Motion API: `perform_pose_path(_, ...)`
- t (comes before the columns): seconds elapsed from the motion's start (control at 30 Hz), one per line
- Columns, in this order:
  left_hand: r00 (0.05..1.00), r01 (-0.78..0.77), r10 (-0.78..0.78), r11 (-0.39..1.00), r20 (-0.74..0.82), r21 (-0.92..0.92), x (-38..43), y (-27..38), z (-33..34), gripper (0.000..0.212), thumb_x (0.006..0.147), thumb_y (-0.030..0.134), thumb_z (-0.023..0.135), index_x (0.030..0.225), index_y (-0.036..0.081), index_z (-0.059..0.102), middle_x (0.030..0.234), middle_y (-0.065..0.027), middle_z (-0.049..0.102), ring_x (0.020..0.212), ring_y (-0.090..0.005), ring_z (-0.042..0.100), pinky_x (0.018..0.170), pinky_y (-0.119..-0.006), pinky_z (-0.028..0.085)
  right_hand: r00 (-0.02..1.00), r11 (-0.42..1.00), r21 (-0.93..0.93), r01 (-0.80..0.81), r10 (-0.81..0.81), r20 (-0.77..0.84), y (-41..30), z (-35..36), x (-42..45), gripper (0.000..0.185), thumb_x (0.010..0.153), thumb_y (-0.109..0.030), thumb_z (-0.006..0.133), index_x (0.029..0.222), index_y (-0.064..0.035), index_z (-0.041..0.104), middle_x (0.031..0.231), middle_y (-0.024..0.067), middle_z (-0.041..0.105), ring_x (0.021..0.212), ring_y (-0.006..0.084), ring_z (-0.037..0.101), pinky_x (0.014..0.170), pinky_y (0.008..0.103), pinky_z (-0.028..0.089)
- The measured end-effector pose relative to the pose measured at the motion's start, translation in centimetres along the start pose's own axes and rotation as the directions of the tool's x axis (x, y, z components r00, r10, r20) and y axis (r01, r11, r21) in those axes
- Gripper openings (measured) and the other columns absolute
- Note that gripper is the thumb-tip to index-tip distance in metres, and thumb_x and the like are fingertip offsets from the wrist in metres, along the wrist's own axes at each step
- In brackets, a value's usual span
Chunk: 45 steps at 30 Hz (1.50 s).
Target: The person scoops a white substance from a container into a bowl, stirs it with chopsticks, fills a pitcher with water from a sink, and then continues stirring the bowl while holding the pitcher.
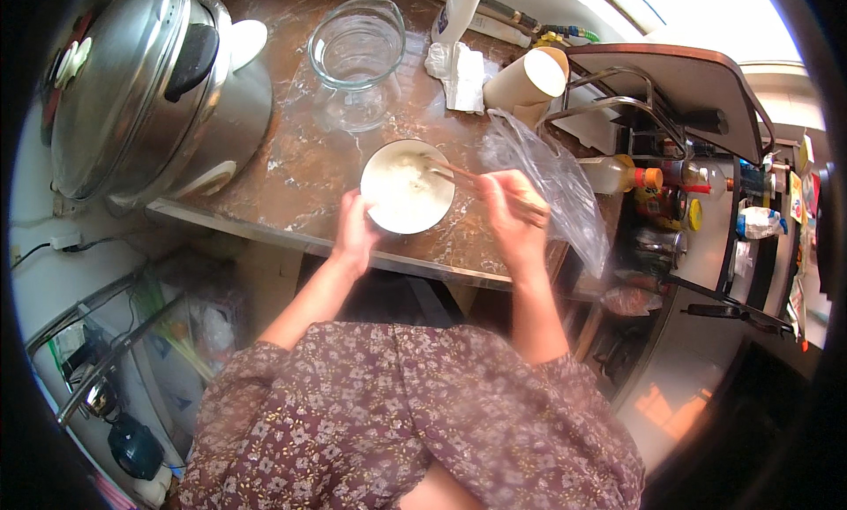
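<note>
A white bowl (pixel 405 212) stands on the brown marbled countertop (pixel 317 199), close to its front edge. Inside lies a pale, whitish substance (pixel 415 179), partly lumpy near the middle; what it is I cannot tell. My left hand (pixel 356 229) grips the bowl's near left rim. A pair of brown chopsticks (pixel 456 172) is held in my right hand (pixel 519 215), with the tips dipping into the bowl's contents. The ends of the chopsticks near my fingers look blurred.
Behind the bowl is a clear glass bowl (pixel 357 47). A large steel pot (pixel 245 113) fills the left. On the right are a crumpled plastic bag (pixel 549 172), a paper towel roll (pixel 523 83), a white bottle (pixel 456 14) and a rack with several condiment bottles (pixel 615 172).
</note>
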<state>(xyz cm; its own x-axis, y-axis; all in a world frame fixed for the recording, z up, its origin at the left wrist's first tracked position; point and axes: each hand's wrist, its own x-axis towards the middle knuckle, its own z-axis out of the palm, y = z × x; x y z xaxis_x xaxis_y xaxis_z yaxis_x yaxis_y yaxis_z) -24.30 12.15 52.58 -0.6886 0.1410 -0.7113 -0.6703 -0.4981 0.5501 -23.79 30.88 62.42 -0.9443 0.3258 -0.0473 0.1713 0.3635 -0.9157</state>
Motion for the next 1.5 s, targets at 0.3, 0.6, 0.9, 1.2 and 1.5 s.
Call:
perform_pose_path(0.3,0.996,0.036,-0.027,0.995,0.091,-0.094,1.1,-0.6,-1.1,0.043,0.086,0.024,0.046,0.125,0.006,0.037,0.122,-0.0127,0.047,0.114,-0.0253,0.05,0.091,-0.045,0.047,0.94,0.997,-0.052,0.064,-0.042,0.338,-0.8,-1.6,-1.3,0.008,0.083,-0.007,0.067,0.086,-0.0002,0.063,0.067,0.0031,0.06,0.061,0.0073,0.053,0.056,0.0232,0.043)
perform_pose_path(0.6,1.0,-0.004,0.004,1.0,-0.005,-0.012,0.0,-0.4,0.4,0.042,0.09,0.031,0.038,0.128,0.012,0.042,0.125,-0.0091,0.05,0.116,-0.0235,0.049,0.093,-0.046,0.044,0.94,0.968,-0.139,0.211,-0.162,0.302,0.4,-0.7,-1.8,0.004,0.082,-0.006,0.066,0.084,-0.0028,0.062,0.068,0.007,0.059,0.06,0.0154,0.055,0.057,0.0265,0.044)
perform_pose_path(0.9,0.999,-0.036,0.036,0.999,-0.001,0.006,-0.6,0.0,0.7,0.047,0.09,0.033,0.038,0.132,0.013,0.038,0.128,-0.0087,0.048,0.118,-0.0232,0.048,0.093,-0.045,0.044,0.997,0.982,-0.179,0.056,-0.046,0.06,-0.4,-1.3,-2.8,0.007,0.087,-0.004,0.061,0.081,-0.0004,0.059,0.061,0.003,0.053,0.057,0.0047,0.047,0.052,0.021,0.04)
perform_pose_path(1.2,0.993,0.023,-0.018,0.999,0.112,-0.039,-0.2,0.5,0.2,0.055,0.095,0.049,0.026,0.137,0.015,0.034,0.133,-0.0078,0.046,0.122,-0.0229,0.045,0.094,-0.044,0.042,0.999,0.975,0.22,0.016,-0.024,0.034,2.0,2.4,-3.3,0.009,0.089,-0.005,0.058,0.083,0.0015,0.057,0.076,0.0068,0.063,0.066,0.0067,0.054,0.061,0.0221,0.045)
perform_pose_path(1.5,0.994,0.024,-0.015,0.996,0.112,-0.082,-0.3,0.2,-0.1,0.061,0.095,0.057,0.021,0.14,0.016,0.031,0.138,-0.0075,0.042,0.127,-0.0238,0.04,0.097,-0.046,0.039,0.99,0.989,0.123,0.083,-0.096,0.106,1.2,1.7,-3.9,0.004,0.085,-0.004,0.062,0.086,-0.0001,0.061,0.069,0.0059,0.059,0.062,0.0091,0.054,0.058,0.0235,0.044)
